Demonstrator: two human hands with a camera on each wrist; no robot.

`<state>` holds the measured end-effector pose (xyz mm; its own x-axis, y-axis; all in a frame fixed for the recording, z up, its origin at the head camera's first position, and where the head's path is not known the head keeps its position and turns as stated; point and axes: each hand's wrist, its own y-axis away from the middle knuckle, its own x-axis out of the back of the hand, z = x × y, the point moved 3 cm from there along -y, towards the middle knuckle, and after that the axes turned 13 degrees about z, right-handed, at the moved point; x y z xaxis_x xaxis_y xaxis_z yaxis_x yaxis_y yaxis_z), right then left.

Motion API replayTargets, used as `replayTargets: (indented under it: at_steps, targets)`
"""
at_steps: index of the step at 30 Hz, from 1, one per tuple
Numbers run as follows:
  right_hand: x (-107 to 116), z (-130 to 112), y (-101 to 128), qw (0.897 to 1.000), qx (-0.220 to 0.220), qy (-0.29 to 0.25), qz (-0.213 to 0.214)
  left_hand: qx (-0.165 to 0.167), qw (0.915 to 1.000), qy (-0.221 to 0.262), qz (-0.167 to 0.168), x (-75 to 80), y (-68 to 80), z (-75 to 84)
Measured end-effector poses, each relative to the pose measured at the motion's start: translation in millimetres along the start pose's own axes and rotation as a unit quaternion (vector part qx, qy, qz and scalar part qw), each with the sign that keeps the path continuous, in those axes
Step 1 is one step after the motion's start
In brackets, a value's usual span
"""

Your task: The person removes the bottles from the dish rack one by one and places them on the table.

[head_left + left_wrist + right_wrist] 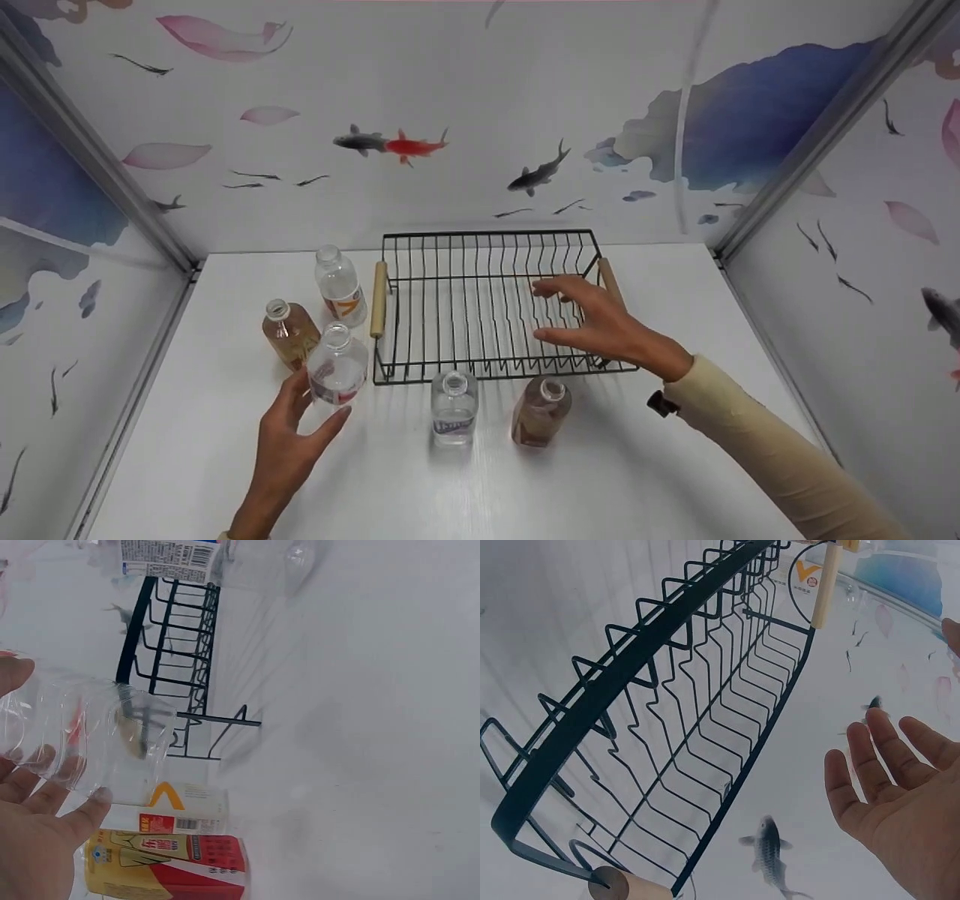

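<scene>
A clear plastic bottle (337, 367) stands uncapped at the black wire rack's front left corner. My left hand (315, 411) reaches round it with straight fingers, thumb on one side and fingers on the other. In the left wrist view the fingertips (96, 796) touch the clear bottle (82, 735). My right hand (559, 311) hovers open, fingers spread, over the right part of the wire rack (487, 371), which has nothing in it. The right wrist view shows that hand (900, 795) beside the rack (705, 690), holding nothing.
Left of the rack stand an amber bottle (289, 330) and a clear orange-labelled bottle (341, 285). In front of it stand a clear bottle (454, 409) and an amber one (541, 411). The rack has wooden handles (379, 300). Patterned walls enclose the white table (600, 480).
</scene>
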<state>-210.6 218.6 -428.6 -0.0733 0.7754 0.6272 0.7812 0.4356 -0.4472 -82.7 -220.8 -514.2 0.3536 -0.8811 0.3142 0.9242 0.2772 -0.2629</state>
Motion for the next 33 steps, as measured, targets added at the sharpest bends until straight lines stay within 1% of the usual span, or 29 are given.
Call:
replayTargets:
  at_steps: [3, 5, 11, 17, 22, 25, 29, 33]
  targets:
    - [1, 3, 3, 1.0, -0.009, 0.003, 0.004, 0.026, 0.9996, 0.01, 0.007, -1.9, 1.2, -8.3]
    - [1, 5, 5, 1.0, -0.021, 0.008, 0.003, 0.036, 0.9991, 0.017, 0.013, -3.3, 2.0, -12.7]
    - [0, 11, 11, 0.999, -0.051, 0.007, -0.001, 0.05, 0.9981, 0.028, 0.023, -8.2, 4.3, -25.0]
    - [-3, 14, 14, 0.998, -0.057, -0.004, -0.002, 0.078, 0.9963, 0.031, 0.018, -12.8, 6.0, -38.2]
    - [-5, 15, 16, 0.997, -0.073, 0.002, -0.009, 0.1, 0.9949, 0.014, 0.006, -16.9, 8.1, -46.5]
    - [-6, 17, 17, 0.997, -0.082, -0.002, -0.013, 0.105, 0.9945, 0.009, 0.001, -19.2, 9.3, -49.7]
    - [-7, 18, 18, 0.996, -0.085, -0.006, -0.012, 0.103, 0.9947, 0.012, -0.001, -21.5, 9.9, -52.4]
    - [-8, 20, 19, 0.997, -0.083, -0.008, -0.01, 0.099, 0.9951, 0.002, -0.002, -21.8, 9.6, -54.1]
